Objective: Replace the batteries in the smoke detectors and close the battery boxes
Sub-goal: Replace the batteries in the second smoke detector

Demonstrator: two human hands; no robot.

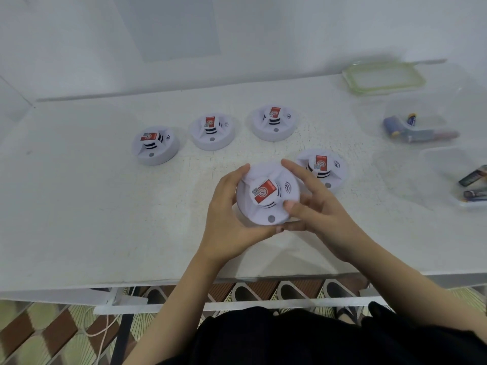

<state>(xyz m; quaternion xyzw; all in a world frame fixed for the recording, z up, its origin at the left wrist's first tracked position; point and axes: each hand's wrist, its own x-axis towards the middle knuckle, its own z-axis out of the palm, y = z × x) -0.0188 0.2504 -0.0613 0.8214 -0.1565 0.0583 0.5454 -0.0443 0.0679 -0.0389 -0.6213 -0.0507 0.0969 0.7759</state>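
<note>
White desk [105,206], top crazed and scuffed, set against a plain white wall [290,35]. Below the near edge, patterned floor tiles [39,325] in brown, cream and green, a pale cable [102,330] trailing across them.

At the desk's far right, a clear lid with a green rim [384,77], lying flat. Nearer, two clear plastic tubs: far tub [432,119] with a few batteries [411,119] inside, near tub [442,164] with more batteries [471,177], partly cut off by the frame.

Four white round smoke detectors on the desk, red labels up: left detector [155,146], middle detector [212,131] and far detector [274,122] in a loose row, fourth detector [321,167] nearer, just behind the right hand.

Held smoke detector [266,196] at the near middle of the desk, red label up and tilted toward the camera, gripped from both sides. Left hand [229,219] cupped round the left rim, fingers [243,171] curled over the far edge, thumb at the near edge. Right hand [313,204] round the right rim, index finger over the far right edge, thumb pressed on the face beside the raised centre.
</note>
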